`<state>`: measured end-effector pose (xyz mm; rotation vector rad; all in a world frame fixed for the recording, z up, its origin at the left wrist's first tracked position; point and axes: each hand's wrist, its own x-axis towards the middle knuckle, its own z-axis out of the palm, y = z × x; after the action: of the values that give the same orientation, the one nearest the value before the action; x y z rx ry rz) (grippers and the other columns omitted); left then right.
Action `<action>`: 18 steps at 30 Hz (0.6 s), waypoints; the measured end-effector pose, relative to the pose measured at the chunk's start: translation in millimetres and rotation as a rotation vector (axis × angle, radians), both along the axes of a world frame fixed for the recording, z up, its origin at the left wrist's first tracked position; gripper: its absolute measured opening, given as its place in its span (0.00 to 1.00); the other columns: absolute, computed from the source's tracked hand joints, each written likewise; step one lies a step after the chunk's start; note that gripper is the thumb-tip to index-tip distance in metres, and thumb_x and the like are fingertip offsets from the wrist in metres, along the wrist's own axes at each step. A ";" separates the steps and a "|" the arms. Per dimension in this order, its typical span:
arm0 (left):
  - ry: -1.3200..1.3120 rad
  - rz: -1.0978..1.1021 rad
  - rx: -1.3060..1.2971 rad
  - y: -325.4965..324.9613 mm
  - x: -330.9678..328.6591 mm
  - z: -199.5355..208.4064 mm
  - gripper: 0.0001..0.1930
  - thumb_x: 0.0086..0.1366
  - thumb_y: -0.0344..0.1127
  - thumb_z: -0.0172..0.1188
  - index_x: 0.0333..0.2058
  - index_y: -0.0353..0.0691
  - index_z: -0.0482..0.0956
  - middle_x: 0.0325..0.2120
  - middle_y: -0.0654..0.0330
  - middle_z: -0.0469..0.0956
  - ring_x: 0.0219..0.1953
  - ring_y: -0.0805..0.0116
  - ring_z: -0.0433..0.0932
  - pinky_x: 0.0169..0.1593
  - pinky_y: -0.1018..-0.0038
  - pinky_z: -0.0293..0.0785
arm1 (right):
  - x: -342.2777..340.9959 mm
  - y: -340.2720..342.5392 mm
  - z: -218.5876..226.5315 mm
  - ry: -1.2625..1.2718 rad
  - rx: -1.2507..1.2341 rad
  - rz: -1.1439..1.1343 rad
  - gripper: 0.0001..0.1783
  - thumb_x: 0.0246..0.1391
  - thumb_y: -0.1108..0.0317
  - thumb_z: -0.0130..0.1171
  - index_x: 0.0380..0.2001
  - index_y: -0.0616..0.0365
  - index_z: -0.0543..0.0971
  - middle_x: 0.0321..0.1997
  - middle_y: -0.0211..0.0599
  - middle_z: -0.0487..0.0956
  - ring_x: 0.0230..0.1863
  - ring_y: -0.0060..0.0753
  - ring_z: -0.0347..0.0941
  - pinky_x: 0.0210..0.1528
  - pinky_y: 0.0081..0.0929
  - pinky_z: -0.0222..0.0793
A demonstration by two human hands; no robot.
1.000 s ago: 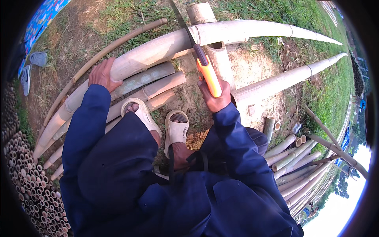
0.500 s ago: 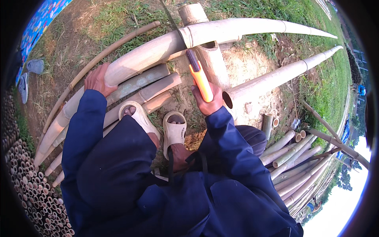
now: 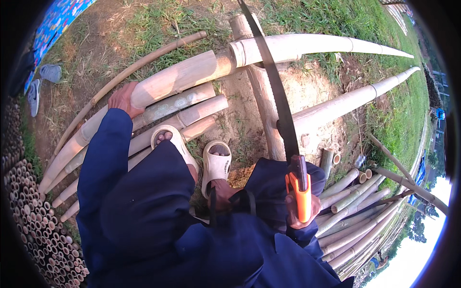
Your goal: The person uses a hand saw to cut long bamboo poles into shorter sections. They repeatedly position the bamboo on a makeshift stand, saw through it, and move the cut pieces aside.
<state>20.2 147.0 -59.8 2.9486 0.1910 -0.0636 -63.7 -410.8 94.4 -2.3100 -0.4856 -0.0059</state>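
My left hand [image 3: 124,100] is closed around a pale bamboo piece [image 3: 177,77] lying over other bamboo at the left. Its right end sits a short way from the end of a long bamboo pole [image 3: 307,45], and a gap parts the two. My right hand [image 3: 303,211] grips a handsaw by its orange handle [image 3: 303,197], above my right knee. The saw's dark toothed blade [image 3: 276,91] points up and away, passing in front of the long pole in view; whether it touches the pole I cannot tell.
A bamboo post [image 3: 264,110] lies beneath the long pole. Several cut bamboo lengths [image 3: 201,108] lie by my sandals [image 3: 217,165]. Another long pole [image 3: 336,108] reaches off right. Bamboo is stacked at the lower left [image 3: 45,230] and right [image 3: 355,197]. Shoes [image 3: 34,96] stand at far left.
The saw has come away from the cut, down and right toward my body. A gap has opened between the held bamboo piece and the long pole. My left hand keeps its grip.
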 end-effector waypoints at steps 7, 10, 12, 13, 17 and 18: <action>0.073 -0.059 -0.045 -15.1 -16.2 -12.2 0.44 0.36 0.42 0.80 0.57 0.49 0.73 0.48 0.55 0.79 0.52 0.48 0.78 0.57 0.57 0.74 | -9.1 -46.2 17.5 0.003 0.199 -0.530 0.08 0.52 0.74 0.59 0.28 0.71 0.81 0.25 0.51 0.81 0.32 0.42 0.83 0.47 0.45 0.83; 0.103 -0.043 -0.044 -31.3 -31.9 -25.9 0.46 0.36 0.43 0.80 0.58 0.50 0.73 0.48 0.56 0.78 0.52 0.48 0.78 0.57 0.58 0.74 | -18.2 -94.5 13.6 -0.047 0.338 -0.747 0.11 0.51 0.72 0.58 0.34 0.72 0.79 0.17 0.42 0.75 0.19 0.35 0.75 0.29 0.36 0.77; 0.153 -0.016 -0.028 -34.1 -40.8 -31.0 0.49 0.37 0.45 0.81 0.62 0.53 0.71 0.53 0.58 0.75 0.56 0.51 0.75 0.62 0.57 0.70 | -20.2 -99.5 23.0 -0.132 0.237 -0.828 0.17 0.54 0.68 0.57 0.41 0.72 0.78 0.15 0.37 0.74 0.13 0.31 0.70 0.18 0.31 0.72; 0.128 -0.021 -0.015 -37.6 -45.3 -34.4 0.51 0.37 0.45 0.81 0.64 0.54 0.69 0.54 0.58 0.74 0.58 0.51 0.74 0.63 0.56 0.68 | -20.9 -106.6 22.8 -0.146 0.237 -0.843 0.15 0.55 0.68 0.58 0.40 0.70 0.79 0.16 0.35 0.74 0.15 0.28 0.70 0.20 0.28 0.70; 0.065 0.014 0.031 -47.9 -52.1 -23.9 0.55 0.44 0.49 0.80 0.71 0.54 0.61 0.59 0.56 0.70 0.62 0.52 0.69 0.68 0.55 0.62 | -38.1 -154.4 9.9 -0.166 0.243 -0.968 0.11 0.61 0.65 0.62 0.34 0.64 0.81 0.19 0.31 0.74 0.19 0.22 0.67 0.25 0.24 0.65; 0.043 0.047 0.005 -45.2 -55.2 -21.3 0.54 0.46 0.50 0.79 0.71 0.53 0.59 0.60 0.56 0.70 0.63 0.52 0.69 0.68 0.55 0.62 | -41.4 -164.0 2.3 -0.160 0.254 -0.997 0.11 0.61 0.65 0.62 0.34 0.64 0.81 0.19 0.31 0.74 0.19 0.22 0.67 0.25 0.24 0.65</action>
<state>-35.0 101.9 -81.2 2.9482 0.2672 -0.1204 -105.1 -574.8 96.7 -2.0742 0.5927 -0.6893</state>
